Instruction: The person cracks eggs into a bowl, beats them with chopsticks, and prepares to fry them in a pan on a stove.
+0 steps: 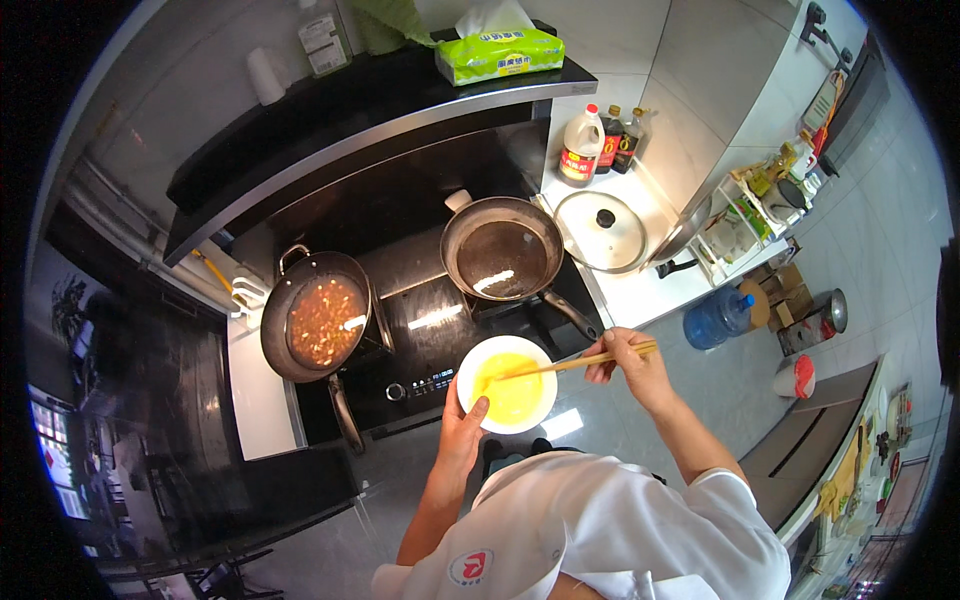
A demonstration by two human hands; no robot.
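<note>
My left hand [463, 426] grips a white bowl [464, 365] by its side, thumb over the rim. Inside lies yellow beaten egg [517, 397]. Wooden chopsticks [581, 362] are held in my right hand [628, 364], their tips dipping into the egg. The bowl is in front of the black cooktop [420, 352]. Behind it sits a dark frying pan [504, 259] with a shiny film of liquid on its base. On the left burner stands a wok [276, 341] holding a reddish-brown stew [326, 319] with small pale pieces.
A glass lid [600, 244] rests on the white counter right of the pan, near several sauce bottles [581, 154]. Both pan handles [570, 313] point towards me. A tissue pack [501, 56] lies on the shelf above. A blue water jug [712, 322] stands on the floor.
</note>
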